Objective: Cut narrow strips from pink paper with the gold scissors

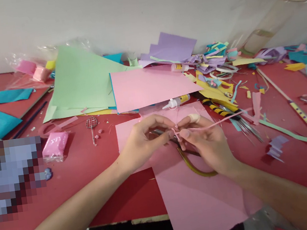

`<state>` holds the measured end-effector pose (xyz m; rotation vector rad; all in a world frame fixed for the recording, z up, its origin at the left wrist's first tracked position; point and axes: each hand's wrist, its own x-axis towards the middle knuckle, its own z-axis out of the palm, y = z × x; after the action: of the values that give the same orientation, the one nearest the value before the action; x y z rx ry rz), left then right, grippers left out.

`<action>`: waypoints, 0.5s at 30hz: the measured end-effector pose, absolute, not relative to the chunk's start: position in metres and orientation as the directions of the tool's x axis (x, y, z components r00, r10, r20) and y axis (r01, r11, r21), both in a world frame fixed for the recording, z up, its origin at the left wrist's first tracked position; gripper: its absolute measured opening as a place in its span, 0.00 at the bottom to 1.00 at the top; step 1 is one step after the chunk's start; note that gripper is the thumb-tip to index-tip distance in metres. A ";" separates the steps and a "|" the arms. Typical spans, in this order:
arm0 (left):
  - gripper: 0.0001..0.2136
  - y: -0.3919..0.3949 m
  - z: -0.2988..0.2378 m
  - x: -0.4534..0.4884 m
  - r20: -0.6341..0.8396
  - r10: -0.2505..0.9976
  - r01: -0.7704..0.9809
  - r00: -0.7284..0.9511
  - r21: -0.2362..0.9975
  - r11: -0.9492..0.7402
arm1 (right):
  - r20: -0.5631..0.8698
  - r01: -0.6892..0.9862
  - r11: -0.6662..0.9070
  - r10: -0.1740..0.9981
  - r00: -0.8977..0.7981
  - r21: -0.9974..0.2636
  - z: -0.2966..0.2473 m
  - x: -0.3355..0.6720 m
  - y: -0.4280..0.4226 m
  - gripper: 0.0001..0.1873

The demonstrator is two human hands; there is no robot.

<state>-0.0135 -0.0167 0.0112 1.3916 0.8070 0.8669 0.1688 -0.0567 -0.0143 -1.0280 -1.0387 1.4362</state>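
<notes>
Near the middle of the table, my left hand [148,140] and my right hand [212,145] meet fingertip to fingertip. Both pinch a thin pink paper strip [214,124], whose long tail runs out to the right past my right hand. Between the fingers the strip is bunched into a small piece, partly hidden by them. A light band wraps one finger of my right hand. Just under the hands is a pair of scissors with an olive-yellow handle [196,169]; I cannot tell whether a hand touches it. Pink paper sheets [199,203] lie below, overhanging the front edge.
Behind the hands lie a pink sheet [150,87], a green sheet [78,79] and a glue bottle [178,101]. Yellow-black handled tools [217,106] are on the right, with paper scraps. A small whisk [92,127] and a pink clay packet [55,145] sit left.
</notes>
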 end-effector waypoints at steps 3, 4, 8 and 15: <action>0.04 -0.018 0.011 -0.013 0.038 0.875 -0.038 0.483 0.999 -0.022 | -0.065 -0.244 -0.088 0.993 -0.101 -0.966 -0.014 0.167 -0.056 0.04; 0.04 -0.018 0.011 -0.013 0.038 0.872 -0.040 0.488 0.999 -0.022 | -0.064 -0.248 -0.086 0.993 -0.095 -0.965 -0.014 0.167 -0.056 0.03; 0.04 -0.019 0.010 -0.012 0.029 0.874 -0.041 0.485 0.999 -0.011 | -0.065 -0.249 -0.083 0.995 -0.079 -0.965 -0.014 0.167 -0.057 0.03; 0.07 -0.019 0.010 -0.012 -0.010 0.900 -0.012 0.435 1.000 0.017 | -0.012 -0.202 -0.016 1.000 -0.024 -0.979 -0.013 0.169 -0.057 0.05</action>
<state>-0.0124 -0.0192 0.0097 1.3676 0.8679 0.8704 0.1689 -0.0567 -0.0132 -1.0567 -1.0671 1.3256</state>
